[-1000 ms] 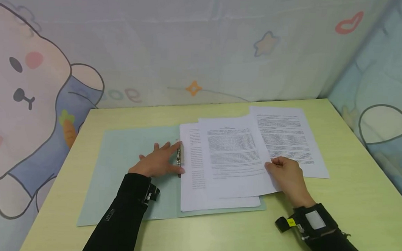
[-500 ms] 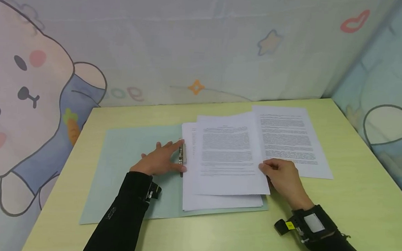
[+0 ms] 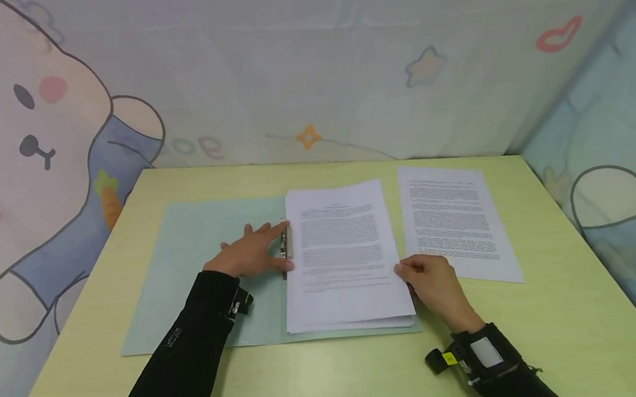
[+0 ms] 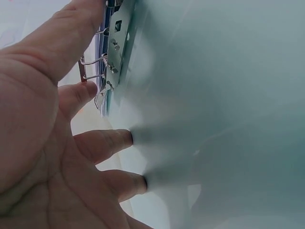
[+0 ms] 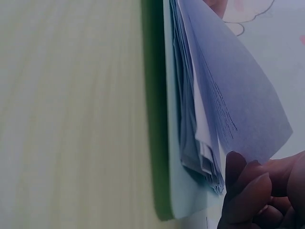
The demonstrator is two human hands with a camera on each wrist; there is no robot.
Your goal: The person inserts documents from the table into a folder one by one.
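**Paper stack between the two hands, clip on the left edge**

The stack of printed sheets (image 3: 344, 257) lies on the right half of an open pale-green folder (image 3: 196, 264), which is spread flat on the desk (image 3: 559, 331). The stack's long axis runs away from the person, tilted slightly to the left at the far end, and it sits directly between the hands.

The left hand (image 3: 250, 254) lies flat on the folder's left half, fingers spread and straight, the fingertips touching the metal clip (image 3: 286, 245) that runs along the folder's spine at the stack's left edge. In the left wrist view the fingers (image 4: 109, 143) press down on the green surface, with the clip's wire springs (image 4: 102, 71) just beside the thumb and forefinger.

The right hand (image 3: 432, 282) is at the stack's right edge, near its near corner, fingers curled and pinching the top sheet. The right wrist view shows that sheet (image 5: 233, 100) lifted and bowed above the rest of the pile, the fingertips (image 5: 243, 183) under its corner.

So the clip side is nearer the left hand and the loose side nearer the right. A separate printed page (image 3: 457, 221) lies on the desk just beyond the right hand, apart from the stack.
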